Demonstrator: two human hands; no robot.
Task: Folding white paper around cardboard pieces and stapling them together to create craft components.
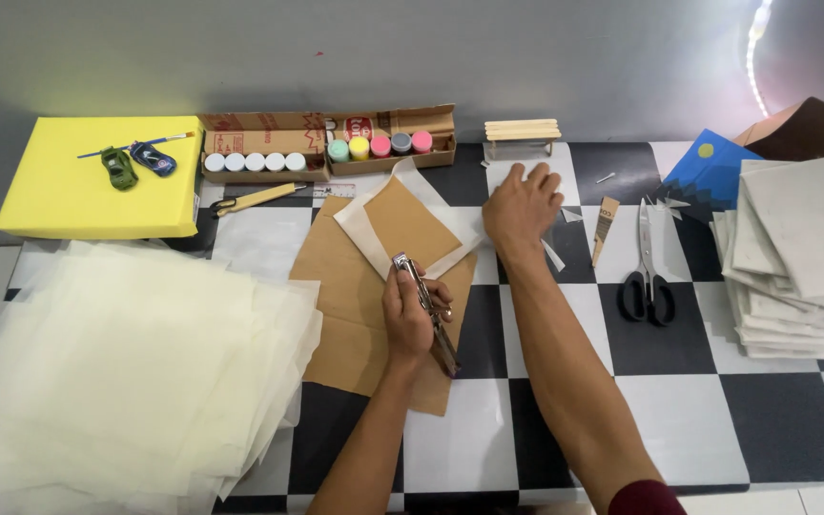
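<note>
Head view, looking down on a checkered black-and-white desk [679,401]. Left hand [410,315] closed around a metal stapler [426,310], nose pointing far, held just over a brown cardboard sheet [355,315] in mid-desk. Right hand [522,205] spread wide and flat, fingers splayed, pressing the desk just right of a brown square backed by white paper [402,224], lying tilted on the far part of the cardboard.

Stapler likely stiff, fairly heavy, smooth metal; best gripped around the middle of the body, as now. Cardboard and paper probably light, thin, easily creased; safer pinned flat than pinched.

Loose stack of translucent sheets [116,372] crowding the near left, overlapping the cardboard's left edge. Yellow block [88,191] with two toy cars far left; paint-pot boxes [326,148] along the far edge. Scissors [648,272] and a pile of white squares [798,257] to the right. Open room mostly near right, between forearm and pile.
</note>
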